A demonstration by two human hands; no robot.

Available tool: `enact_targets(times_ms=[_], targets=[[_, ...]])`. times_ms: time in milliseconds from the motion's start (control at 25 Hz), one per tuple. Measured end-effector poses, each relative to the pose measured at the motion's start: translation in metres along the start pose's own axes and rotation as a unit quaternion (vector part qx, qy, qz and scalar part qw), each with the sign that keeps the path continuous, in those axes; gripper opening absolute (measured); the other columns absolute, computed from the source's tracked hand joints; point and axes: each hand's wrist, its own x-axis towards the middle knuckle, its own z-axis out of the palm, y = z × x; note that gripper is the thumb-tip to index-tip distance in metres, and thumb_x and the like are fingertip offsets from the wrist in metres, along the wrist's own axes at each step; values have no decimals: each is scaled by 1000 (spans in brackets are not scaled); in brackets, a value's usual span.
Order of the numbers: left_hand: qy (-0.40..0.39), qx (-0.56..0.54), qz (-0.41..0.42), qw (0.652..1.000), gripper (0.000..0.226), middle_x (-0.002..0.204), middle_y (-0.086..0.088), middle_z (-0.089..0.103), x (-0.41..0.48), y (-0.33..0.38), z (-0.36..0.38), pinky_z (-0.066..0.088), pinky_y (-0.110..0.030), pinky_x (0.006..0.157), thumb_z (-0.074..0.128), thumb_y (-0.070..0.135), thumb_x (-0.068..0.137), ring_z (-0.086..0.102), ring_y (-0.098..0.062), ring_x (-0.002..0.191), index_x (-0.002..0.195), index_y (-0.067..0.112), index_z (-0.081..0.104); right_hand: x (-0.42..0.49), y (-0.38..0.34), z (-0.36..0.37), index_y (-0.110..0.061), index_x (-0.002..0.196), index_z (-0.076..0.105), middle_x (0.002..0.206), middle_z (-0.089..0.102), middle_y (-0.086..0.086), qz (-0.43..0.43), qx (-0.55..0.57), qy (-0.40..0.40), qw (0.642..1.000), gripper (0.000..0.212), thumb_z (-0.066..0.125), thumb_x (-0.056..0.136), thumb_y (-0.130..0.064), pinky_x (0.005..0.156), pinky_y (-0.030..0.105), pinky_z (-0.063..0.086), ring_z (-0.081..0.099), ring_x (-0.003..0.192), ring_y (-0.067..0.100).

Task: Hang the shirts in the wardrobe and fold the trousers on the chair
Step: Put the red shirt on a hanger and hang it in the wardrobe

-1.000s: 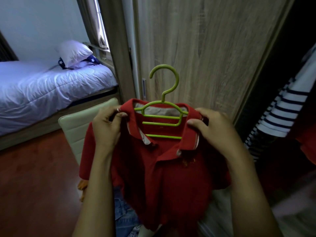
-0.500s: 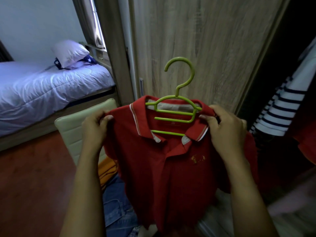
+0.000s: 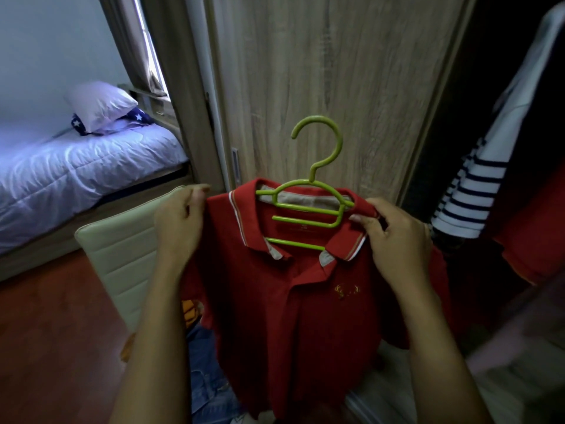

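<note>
Two grips hold a red polo shirt (image 3: 293, 316) up in front of the person. The left grip (image 3: 179, 221) pinches the shirt's shoulder edge, with its fingers curled round the cloth. The right grip (image 3: 394, 240) pinches the other shoulder beside the collar, just where the end of a green hanger (image 3: 312, 179) runs under the fabric. The hanger sits inside the neck opening, its hook standing free above the collar. The shirt hangs upright with its front toward the camera, before the closed door (image 3: 321, 71) of the wardrobe (image 3: 458, 87), whose dark opening is to the right. A striped shirt (image 3: 467, 197) and another red garment (image 3: 535, 224) hang inside there. Behind and below the held shirt stands a cream chair (image 3: 122, 249), with jeans (image 3: 208, 377) and something orange (image 3: 189, 310) on its seat. A bed (image 3: 76, 172) with a pillow (image 3: 97, 105) lies to the left, on a reddish floor (image 3: 46, 332).
</note>
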Motion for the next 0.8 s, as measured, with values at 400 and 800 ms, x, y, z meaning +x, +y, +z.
enact_targets(times_ms=[400,800], targets=[[-130,-104,94,982,18,74,1,62,-18,35,63,43,-44,86,47,22,86,53,-10,72,80,16,62,-24,34,-70,-33,100,70,93,70,-17,112,18,-147,983,21,68,79,-38,80,32,50,63,89,5],[-396,-189,126,890,22,74,29,65,-97,89,179,42,-47,94,49,39,86,54,17,71,87,24,65,-143,98,-177,-8,89,72,85,72,2,307,41,-254,916,12,62,89,-13,68,20,47,56,68,-4]])
